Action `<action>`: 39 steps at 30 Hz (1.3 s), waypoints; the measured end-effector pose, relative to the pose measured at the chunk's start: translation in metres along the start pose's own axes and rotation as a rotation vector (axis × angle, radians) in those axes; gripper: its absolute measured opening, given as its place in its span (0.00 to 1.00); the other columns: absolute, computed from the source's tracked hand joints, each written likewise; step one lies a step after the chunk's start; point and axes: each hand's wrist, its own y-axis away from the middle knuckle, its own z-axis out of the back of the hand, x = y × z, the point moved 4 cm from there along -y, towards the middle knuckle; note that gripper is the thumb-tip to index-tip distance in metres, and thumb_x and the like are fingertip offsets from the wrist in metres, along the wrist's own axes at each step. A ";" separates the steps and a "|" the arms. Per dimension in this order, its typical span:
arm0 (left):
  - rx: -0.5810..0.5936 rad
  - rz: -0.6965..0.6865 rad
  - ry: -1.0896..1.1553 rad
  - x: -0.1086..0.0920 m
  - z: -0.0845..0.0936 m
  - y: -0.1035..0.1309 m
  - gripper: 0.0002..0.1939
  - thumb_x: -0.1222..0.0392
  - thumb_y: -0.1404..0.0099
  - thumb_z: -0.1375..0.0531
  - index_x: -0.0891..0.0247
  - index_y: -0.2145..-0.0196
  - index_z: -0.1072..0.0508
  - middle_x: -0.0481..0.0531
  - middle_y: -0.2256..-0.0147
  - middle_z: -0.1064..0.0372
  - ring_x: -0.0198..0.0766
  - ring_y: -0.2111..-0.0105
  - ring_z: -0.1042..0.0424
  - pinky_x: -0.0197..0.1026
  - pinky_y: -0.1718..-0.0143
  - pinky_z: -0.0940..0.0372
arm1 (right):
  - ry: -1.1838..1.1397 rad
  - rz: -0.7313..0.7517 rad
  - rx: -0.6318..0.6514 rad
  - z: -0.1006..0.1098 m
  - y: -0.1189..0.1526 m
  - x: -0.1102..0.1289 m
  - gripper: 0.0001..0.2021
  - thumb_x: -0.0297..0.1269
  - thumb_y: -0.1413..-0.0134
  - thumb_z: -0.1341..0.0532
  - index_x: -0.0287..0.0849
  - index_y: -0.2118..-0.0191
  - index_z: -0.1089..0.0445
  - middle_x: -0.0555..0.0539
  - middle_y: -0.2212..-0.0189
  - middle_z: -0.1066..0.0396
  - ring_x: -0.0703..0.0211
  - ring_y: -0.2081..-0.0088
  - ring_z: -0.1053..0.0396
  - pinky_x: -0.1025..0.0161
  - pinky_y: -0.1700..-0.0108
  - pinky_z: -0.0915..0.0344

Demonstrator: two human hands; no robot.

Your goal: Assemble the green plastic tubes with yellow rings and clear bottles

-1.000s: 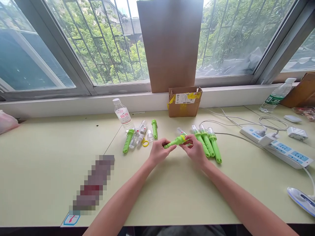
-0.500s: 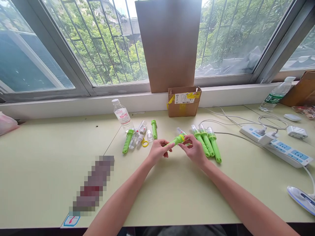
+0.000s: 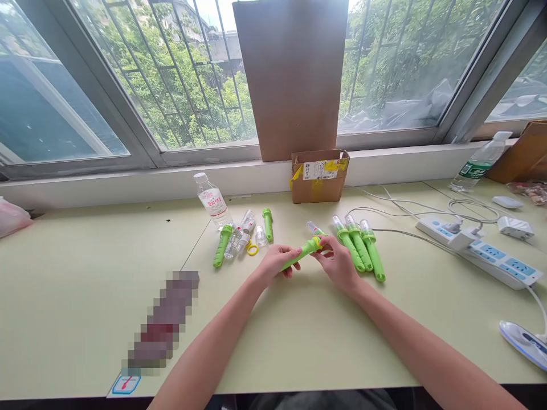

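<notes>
My left hand (image 3: 276, 263) is wrapped round a green plastic handle (image 3: 302, 253), tilted up toward the right. At its upper end, the fingers of my right hand (image 3: 341, 263) pinch a yellow ring (image 3: 317, 242) seated on the handle. Just beyond the right hand lie several green handles (image 3: 372, 253) with clear caps, one of them partly hidden. Left of my hands rest loose clear caps (image 3: 232, 244), another yellow ring (image 3: 252, 249), and two uncapped green handles (image 3: 221, 247).
A water bottle (image 3: 212, 202) stands behind the loose parts. An opened cardboard box (image 3: 318, 185) sits by the sill. To the right are a power strip (image 3: 478, 250), cables and a second bottle (image 3: 481, 162). A blurred dark object (image 3: 166, 319) lies front left.
More of the handle's length now shows between my hands. My right fingers have shifted slightly around the yellow ring; the other parts stay where they were.
</notes>
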 end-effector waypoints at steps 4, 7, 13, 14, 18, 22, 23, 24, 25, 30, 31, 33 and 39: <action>-0.012 -0.003 0.007 0.000 0.000 -0.001 0.23 0.39 0.49 0.38 0.64 0.74 0.32 0.50 0.76 0.30 0.28 0.85 0.38 0.33 0.83 0.45 | 0.004 -0.010 0.010 0.001 0.000 0.000 0.15 0.50 0.48 0.39 0.45 0.68 0.40 0.43 0.58 0.27 0.60 0.74 0.28 0.61 0.74 0.29; -0.051 -0.061 -0.037 0.001 0.001 -0.002 0.23 0.38 0.48 0.39 0.64 0.74 0.32 0.50 0.76 0.30 0.29 0.84 0.37 0.33 0.83 0.45 | 0.052 -0.022 0.032 0.001 -0.001 -0.002 0.14 0.50 0.47 0.40 0.46 0.67 0.40 0.45 0.64 0.26 0.62 0.79 0.32 0.61 0.77 0.32; -0.182 -0.306 -0.225 0.001 0.004 -0.005 0.21 0.43 0.48 0.37 0.61 0.63 0.32 0.46 0.73 0.34 0.30 0.81 0.36 0.33 0.82 0.43 | 0.171 -0.047 0.022 0.005 -0.003 -0.005 0.13 0.50 0.48 0.40 0.46 0.65 0.38 0.58 0.86 0.41 0.62 0.84 0.41 0.64 0.82 0.42; -0.213 -0.373 -0.267 0.000 0.004 -0.005 0.20 0.45 0.49 0.35 0.60 0.64 0.32 0.46 0.72 0.34 0.30 0.79 0.36 0.33 0.80 0.42 | 0.170 -0.060 0.015 0.006 -0.003 -0.006 0.14 0.50 0.48 0.39 0.46 0.65 0.38 0.58 0.86 0.42 0.63 0.85 0.42 0.65 0.82 0.43; -0.321 -0.536 -0.361 0.000 0.003 -0.005 0.14 0.51 0.47 0.36 0.62 0.70 0.33 0.45 0.73 0.35 0.30 0.75 0.35 0.34 0.74 0.41 | 0.117 -0.086 -0.011 0.008 -0.005 -0.009 0.14 0.50 0.49 0.39 0.45 0.66 0.39 0.54 0.81 0.35 0.62 0.82 0.37 0.65 0.81 0.40; -0.326 -0.527 -0.346 0.004 0.002 -0.008 0.14 0.49 0.45 0.37 0.62 0.72 0.32 0.44 0.77 0.35 0.31 0.76 0.36 0.34 0.75 0.41 | 0.052 -0.100 -0.014 0.008 -0.006 -0.009 0.16 0.49 0.49 0.38 0.44 0.63 0.39 0.47 0.69 0.28 0.57 0.73 0.28 0.63 0.77 0.33; -0.323 -0.512 -0.341 0.006 0.003 -0.008 0.14 0.49 0.45 0.38 0.63 0.72 0.32 0.44 0.78 0.36 0.31 0.77 0.36 0.34 0.76 0.42 | 0.043 -0.102 0.000 0.007 -0.006 -0.009 0.16 0.49 0.49 0.38 0.44 0.62 0.39 0.46 0.66 0.28 0.56 0.71 0.28 0.62 0.76 0.32; -0.319 -0.492 -0.335 0.006 0.003 -0.008 0.15 0.48 0.45 0.38 0.63 0.73 0.32 0.44 0.78 0.36 0.30 0.78 0.37 0.34 0.77 0.42 | 0.035 -0.103 0.015 0.007 -0.005 -0.009 0.16 0.48 0.49 0.38 0.44 0.62 0.40 0.45 0.64 0.28 0.55 0.69 0.27 0.62 0.76 0.31; -0.314 -0.471 -0.325 0.007 0.003 -0.008 0.15 0.47 0.45 0.38 0.63 0.73 0.32 0.44 0.79 0.36 0.30 0.80 0.37 0.34 0.78 0.42 | 0.028 -0.104 0.027 0.006 -0.005 -0.009 0.16 0.48 0.49 0.38 0.44 0.61 0.40 0.44 0.63 0.28 0.55 0.68 0.27 0.62 0.76 0.31; -0.260 -0.366 -0.236 0.006 0.004 -0.008 0.17 0.45 0.47 0.37 0.63 0.74 0.32 0.45 0.78 0.34 0.29 0.83 0.36 0.33 0.82 0.42 | 0.022 -0.116 0.039 0.004 -0.003 -0.010 0.13 0.46 0.49 0.39 0.44 0.64 0.40 0.44 0.61 0.28 0.56 0.67 0.27 0.63 0.76 0.30; -0.248 -0.344 -0.224 0.005 0.005 -0.007 0.18 0.45 0.47 0.37 0.63 0.74 0.32 0.45 0.79 0.33 0.29 0.84 0.36 0.33 0.83 0.42 | 0.023 -0.115 0.043 0.004 -0.003 -0.010 0.13 0.45 0.48 0.39 0.44 0.64 0.40 0.45 0.62 0.28 0.56 0.67 0.27 0.63 0.76 0.31; -0.226 -0.300 -0.207 0.004 0.006 -0.007 0.19 0.44 0.47 0.37 0.63 0.75 0.33 0.45 0.79 0.33 0.29 0.85 0.36 0.33 0.83 0.42 | 0.027 -0.113 0.054 0.003 -0.003 -0.009 0.12 0.45 0.48 0.39 0.44 0.65 0.40 0.46 0.64 0.28 0.56 0.68 0.27 0.63 0.76 0.31; -0.185 -0.202 -0.137 0.006 0.008 -0.008 0.21 0.41 0.49 0.36 0.64 0.75 0.33 0.47 0.80 0.32 0.30 0.85 0.35 0.33 0.83 0.42 | 0.027 -0.118 0.060 0.003 -0.003 -0.007 0.12 0.46 0.48 0.39 0.45 0.65 0.40 0.46 0.66 0.28 0.55 0.67 0.27 0.63 0.76 0.31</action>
